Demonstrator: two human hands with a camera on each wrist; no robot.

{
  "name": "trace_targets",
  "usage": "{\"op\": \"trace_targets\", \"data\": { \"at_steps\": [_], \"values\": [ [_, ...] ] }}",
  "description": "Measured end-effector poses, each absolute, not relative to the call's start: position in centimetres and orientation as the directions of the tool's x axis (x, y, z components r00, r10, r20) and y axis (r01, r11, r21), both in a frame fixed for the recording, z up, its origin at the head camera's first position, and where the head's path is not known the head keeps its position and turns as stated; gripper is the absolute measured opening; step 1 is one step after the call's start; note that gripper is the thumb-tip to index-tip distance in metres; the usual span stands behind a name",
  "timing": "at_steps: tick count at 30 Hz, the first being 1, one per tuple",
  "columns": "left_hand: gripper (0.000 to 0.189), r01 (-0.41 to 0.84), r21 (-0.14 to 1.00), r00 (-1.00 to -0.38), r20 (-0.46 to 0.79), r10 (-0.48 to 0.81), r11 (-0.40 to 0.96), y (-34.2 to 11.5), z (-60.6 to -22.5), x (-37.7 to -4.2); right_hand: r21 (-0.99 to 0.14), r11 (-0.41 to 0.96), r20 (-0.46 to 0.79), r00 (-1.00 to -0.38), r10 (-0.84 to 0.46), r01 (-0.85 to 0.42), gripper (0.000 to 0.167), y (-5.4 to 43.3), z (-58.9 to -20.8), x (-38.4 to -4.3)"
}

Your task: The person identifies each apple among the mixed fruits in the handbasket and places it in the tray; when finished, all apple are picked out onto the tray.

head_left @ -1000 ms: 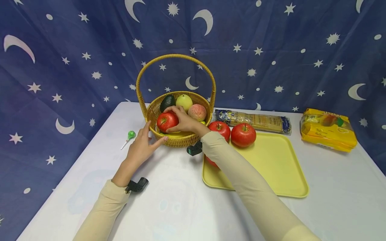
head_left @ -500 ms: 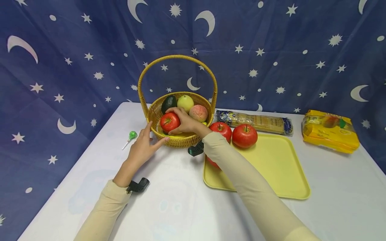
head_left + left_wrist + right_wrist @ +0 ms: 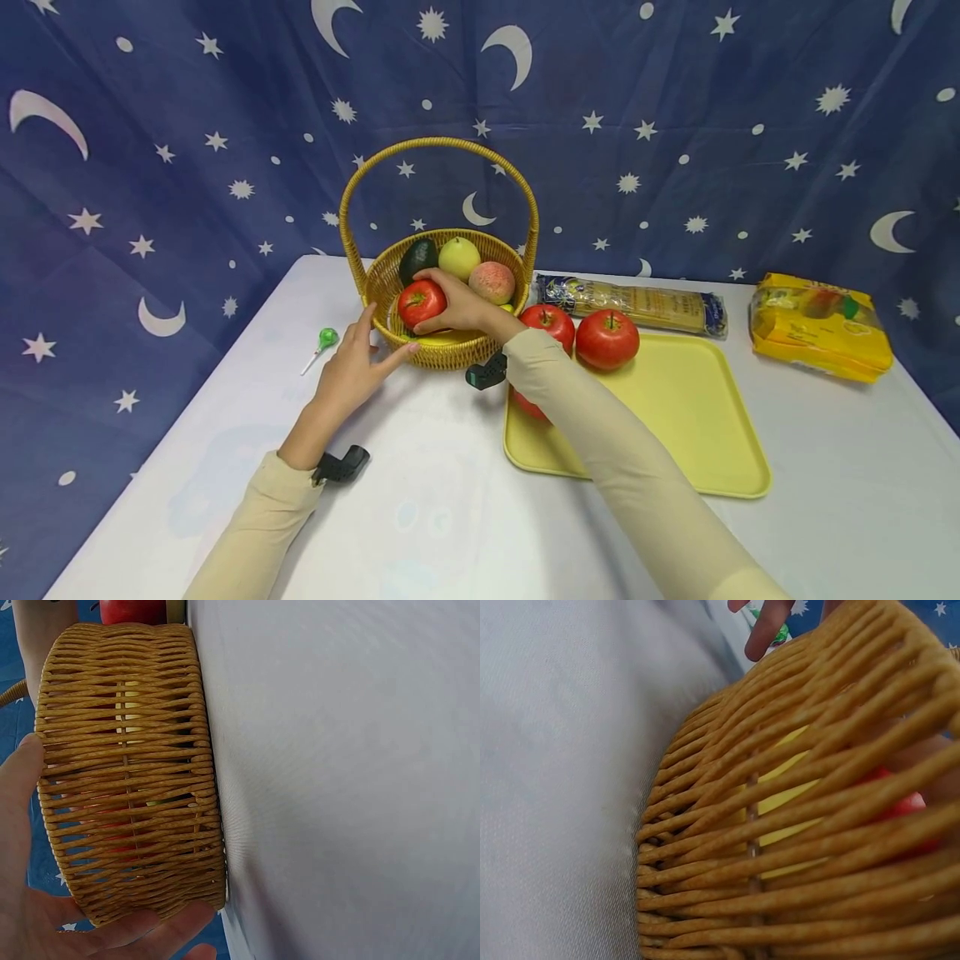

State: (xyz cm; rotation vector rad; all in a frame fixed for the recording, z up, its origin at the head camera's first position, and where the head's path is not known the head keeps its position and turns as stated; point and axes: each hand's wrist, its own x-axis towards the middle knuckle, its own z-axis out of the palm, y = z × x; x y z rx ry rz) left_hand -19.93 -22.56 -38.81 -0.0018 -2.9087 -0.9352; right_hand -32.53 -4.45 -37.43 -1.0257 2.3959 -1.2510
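Note:
A wicker basket (image 3: 442, 357) with a tall arched handle stands at the table's back. My right hand (image 3: 459, 304) reaches over its front rim and holds a red apple (image 3: 421, 303) inside, thumb in front and fingers on top. My left hand (image 3: 351, 371) holds the basket's near-left side; in the left wrist view the thumb (image 3: 22, 765) touches the rim and the fingers (image 3: 150, 934) lie along the wicker wall. Also in the basket are an avocado (image 3: 417, 260), a yellow-green pear (image 3: 458, 257), a peach (image 3: 492, 282) and something yellow, partly hidden by my right hand.
A yellow tray (image 3: 697, 425) to the right bears red apples (image 3: 607, 339), one mostly hidden by my right sleeve. Behind it lies a clear pack of noodle-like sticks (image 3: 637, 305). A yellow packet (image 3: 821, 327) is far right, a green lollipop (image 3: 327, 337) left of the basket.
The apple in my right hand has shifted slightly right inside the basket. My left hand stays against the basket, and the other things keep their places.

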Motion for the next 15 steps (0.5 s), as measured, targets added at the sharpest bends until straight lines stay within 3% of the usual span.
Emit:
{"op": "trace_targets", "data": {
  "at_steps": [10,15],
  "values": [
    [0.103,0.032,0.586,-0.996,0.089,-0.025,0.809,-22.47,-38.77,-19.88,-0.73,0.46,0.114,-0.753,-0.649,-0.506,0.081,-4.22,-36.73,-32.25],
    [0.103,0.028,0.584,-0.996,0.083,-0.026,0.811,-22.52,-38.72,-19.85,-0.751,0.427,0.137,-0.751,-0.646,-0.504,0.08,-4.12,-36.55,-32.21]
  ]
}}
